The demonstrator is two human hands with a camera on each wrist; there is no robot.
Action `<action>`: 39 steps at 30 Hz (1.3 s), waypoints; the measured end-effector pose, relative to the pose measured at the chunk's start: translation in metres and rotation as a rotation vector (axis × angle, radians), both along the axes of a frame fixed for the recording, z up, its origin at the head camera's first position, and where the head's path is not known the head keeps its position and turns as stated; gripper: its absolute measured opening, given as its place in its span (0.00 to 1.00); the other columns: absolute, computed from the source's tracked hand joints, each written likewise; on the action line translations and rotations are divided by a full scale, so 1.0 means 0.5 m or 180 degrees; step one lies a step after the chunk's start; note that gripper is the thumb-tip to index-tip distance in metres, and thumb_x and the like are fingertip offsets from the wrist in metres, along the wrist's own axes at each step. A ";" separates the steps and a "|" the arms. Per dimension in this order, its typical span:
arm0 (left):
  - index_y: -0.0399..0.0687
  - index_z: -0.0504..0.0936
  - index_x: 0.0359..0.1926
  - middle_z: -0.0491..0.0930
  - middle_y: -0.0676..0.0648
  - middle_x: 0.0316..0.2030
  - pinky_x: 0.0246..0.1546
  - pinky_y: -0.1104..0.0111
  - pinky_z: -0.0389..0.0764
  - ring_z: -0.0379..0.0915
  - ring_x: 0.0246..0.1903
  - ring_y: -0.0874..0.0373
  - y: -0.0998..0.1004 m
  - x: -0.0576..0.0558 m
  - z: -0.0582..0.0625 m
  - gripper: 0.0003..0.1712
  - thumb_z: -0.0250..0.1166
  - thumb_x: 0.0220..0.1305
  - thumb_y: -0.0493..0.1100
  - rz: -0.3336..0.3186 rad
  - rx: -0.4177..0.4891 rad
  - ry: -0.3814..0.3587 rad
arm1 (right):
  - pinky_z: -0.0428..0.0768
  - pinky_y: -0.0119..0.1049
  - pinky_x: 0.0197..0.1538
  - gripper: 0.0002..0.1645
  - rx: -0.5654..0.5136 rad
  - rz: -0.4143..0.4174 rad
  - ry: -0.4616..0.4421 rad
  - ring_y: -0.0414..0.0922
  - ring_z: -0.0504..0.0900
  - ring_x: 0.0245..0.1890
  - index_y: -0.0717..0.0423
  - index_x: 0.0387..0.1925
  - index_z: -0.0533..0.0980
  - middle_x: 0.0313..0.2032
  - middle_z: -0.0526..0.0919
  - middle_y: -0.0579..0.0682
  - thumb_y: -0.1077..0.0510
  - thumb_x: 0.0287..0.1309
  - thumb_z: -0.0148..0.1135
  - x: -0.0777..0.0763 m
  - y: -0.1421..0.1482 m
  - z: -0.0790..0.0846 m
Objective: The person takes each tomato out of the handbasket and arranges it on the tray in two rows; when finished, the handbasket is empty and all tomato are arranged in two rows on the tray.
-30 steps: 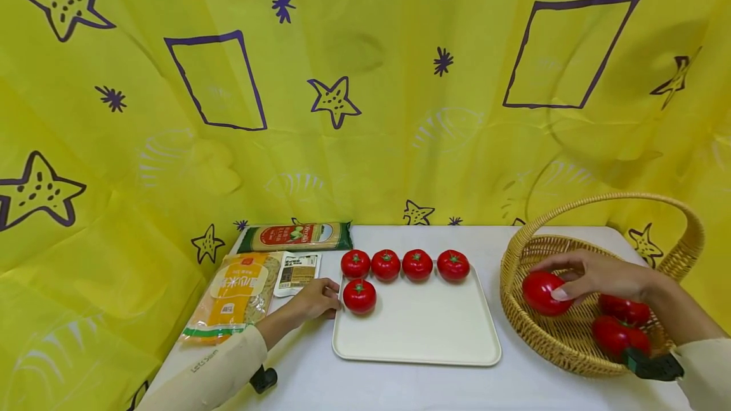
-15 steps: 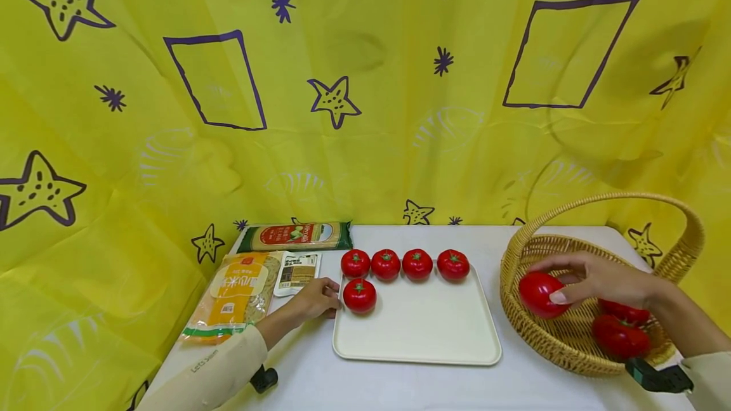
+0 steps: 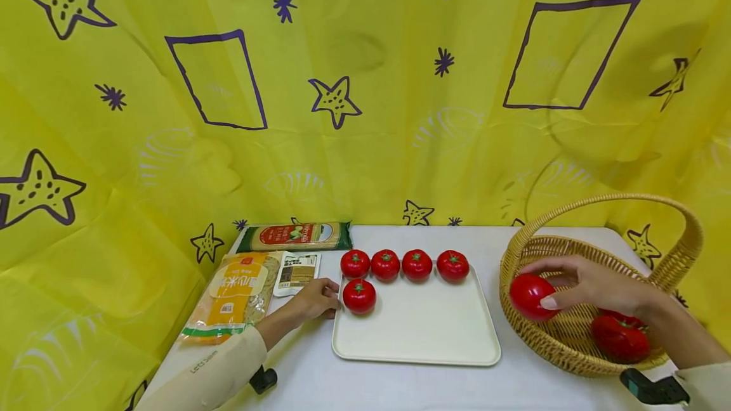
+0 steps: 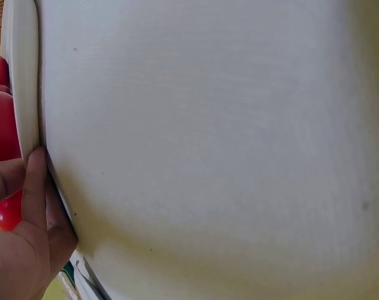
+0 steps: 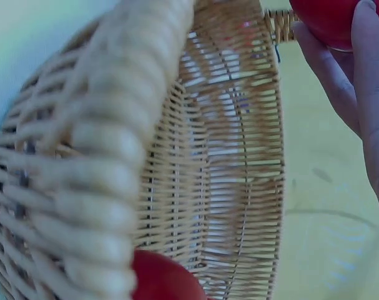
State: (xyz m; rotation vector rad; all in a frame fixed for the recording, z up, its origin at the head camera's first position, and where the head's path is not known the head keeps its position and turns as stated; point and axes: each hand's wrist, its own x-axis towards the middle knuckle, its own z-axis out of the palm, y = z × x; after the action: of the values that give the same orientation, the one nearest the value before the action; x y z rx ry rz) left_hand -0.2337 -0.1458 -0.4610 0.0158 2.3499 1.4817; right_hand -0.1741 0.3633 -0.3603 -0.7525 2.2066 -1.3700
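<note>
In the head view my right hand (image 3: 594,287) grips a red tomato (image 3: 531,297) above the left side of a wicker basket (image 3: 542,341). Thumb and fingers also show around the tomato (image 5: 339,19) at the top of the right wrist view. More tomatoes (image 3: 619,338) lie inside the basket, partly hidden by the right arm. My left hand (image 3: 315,300) holds the left edge of a cream tray (image 3: 428,328), with fingers on either side of its rim (image 4: 25,94). A row of several tomatoes (image 3: 417,265) lines the tray's back edge, and one tomato (image 3: 360,297) sits in front at its left.
Left of the tray lie a green pack of noodles (image 3: 294,237), a small white pouch (image 3: 297,273) and a large orange and clear bag (image 3: 234,290). The basket's tall handle (image 3: 617,196) arches over the right hand. A yellow patterned curtain (image 3: 388,163) hangs behind the table.
My right hand has shifted slightly left with the tomato, bringing it over the basket's left rim. The left hand and the tray have stayed in place.
</note>
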 end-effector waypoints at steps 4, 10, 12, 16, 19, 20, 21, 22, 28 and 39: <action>0.30 0.76 0.48 0.74 0.45 0.31 0.30 0.68 0.87 0.73 0.24 0.58 -0.001 0.003 0.000 0.18 0.65 0.56 0.27 0.0012 -0.0017 -0.0014 | 0.87 0.39 0.48 0.27 -0.0081 0.0042 -0.0066 0.46 0.84 0.49 0.60 0.66 0.69 0.55 0.82 0.42 0.69 0.65 0.56 0.005 -0.016 0.001; 0.31 0.76 0.48 0.73 0.45 0.31 0.29 0.69 0.87 0.73 0.25 0.58 -0.001 0.006 0.003 0.17 0.66 0.56 0.27 0.0046 -0.0043 -0.0028 | 0.88 0.41 0.49 0.26 -0.0184 0.0071 -0.0015 0.47 0.83 0.51 0.59 0.64 0.70 0.57 0.80 0.43 0.69 0.65 0.57 0.009 -0.042 -0.004; 0.31 0.76 0.48 0.74 0.45 0.31 0.29 0.69 0.87 0.73 0.25 0.58 -0.001 0.006 0.004 0.17 0.65 0.57 0.27 0.0036 -0.0049 -0.0035 | 0.88 0.41 0.49 0.26 -0.0247 0.0089 0.0025 0.48 0.83 0.51 0.60 0.63 0.70 0.57 0.79 0.43 0.70 0.64 0.57 0.012 -0.050 -0.004; 0.32 0.75 0.48 0.74 0.45 0.31 0.30 0.68 0.87 0.73 0.25 0.58 -0.001 0.003 0.007 0.16 0.65 0.57 0.28 0.0026 -0.0068 -0.0030 | 0.87 0.41 0.51 0.26 -0.0374 0.0179 0.0048 0.47 0.82 0.53 0.62 0.63 0.69 0.58 0.77 0.43 0.71 0.63 0.57 0.020 -0.062 -0.001; 0.32 0.76 0.48 0.74 0.45 0.31 0.30 0.68 0.87 0.73 0.25 0.57 -0.001 0.001 0.007 0.16 0.66 0.57 0.27 0.0045 -0.0076 -0.0018 | 0.87 0.41 0.51 0.27 -0.0393 0.0205 0.0009 0.46 0.81 0.54 0.62 0.64 0.69 0.59 0.77 0.43 0.71 0.64 0.57 0.025 -0.070 0.003; 0.32 0.76 0.48 0.74 0.45 0.31 0.30 0.68 0.88 0.73 0.25 0.57 0.000 0.001 0.006 0.16 0.66 0.57 0.27 0.0050 -0.0075 -0.0015 | 0.87 0.41 0.51 0.27 -0.0397 0.0200 -0.0020 0.46 0.81 0.54 0.62 0.64 0.69 0.59 0.77 0.43 0.71 0.64 0.57 0.026 -0.072 0.004; 0.32 0.76 0.48 0.74 0.45 0.31 0.30 0.68 0.88 0.73 0.25 0.57 0.000 0.000 0.005 0.16 0.65 0.57 0.27 0.0057 -0.0066 -0.0024 | 0.87 0.41 0.51 0.27 -0.0392 0.0188 -0.0044 0.46 0.81 0.54 0.62 0.64 0.69 0.59 0.77 0.43 0.70 0.64 0.57 0.027 -0.074 0.005; 0.32 0.76 0.48 0.74 0.45 0.31 0.30 0.68 0.88 0.73 0.25 0.57 0.000 0.000 0.004 0.16 0.65 0.57 0.27 0.0062 -0.0060 -0.0029 | 0.87 0.42 0.51 0.27 -0.0388 0.0183 -0.0065 0.46 0.81 0.54 0.62 0.64 0.69 0.59 0.77 0.42 0.70 0.64 0.57 0.027 -0.077 0.005; 0.31 0.76 0.48 0.74 0.45 0.31 0.30 0.68 0.87 0.73 0.26 0.57 0.001 0.002 0.000 0.17 0.65 0.57 0.27 0.0070 -0.0045 -0.0048 | 0.87 0.42 0.51 0.26 -0.0394 0.0205 -0.0017 0.45 0.80 0.55 0.61 0.63 0.70 0.59 0.77 0.43 0.70 0.63 0.57 0.031 -0.099 0.000; 0.31 0.75 0.48 0.74 0.45 0.31 0.30 0.68 0.87 0.73 0.25 0.57 0.005 0.002 0.004 0.17 0.65 0.57 0.27 0.0049 -0.0049 -0.0016 | 0.86 0.41 0.53 0.26 -0.0520 0.0123 -0.0110 0.43 0.80 0.57 0.61 0.65 0.69 0.59 0.80 0.48 0.68 0.65 0.56 0.038 -0.159 -0.023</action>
State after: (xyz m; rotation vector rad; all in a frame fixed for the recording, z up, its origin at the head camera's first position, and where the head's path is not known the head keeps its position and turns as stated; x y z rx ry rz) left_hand -0.2329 -0.1435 -0.4592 -0.0101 2.3625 1.4692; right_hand -0.1553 0.2836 -0.3717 -0.8177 2.0615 -1.5461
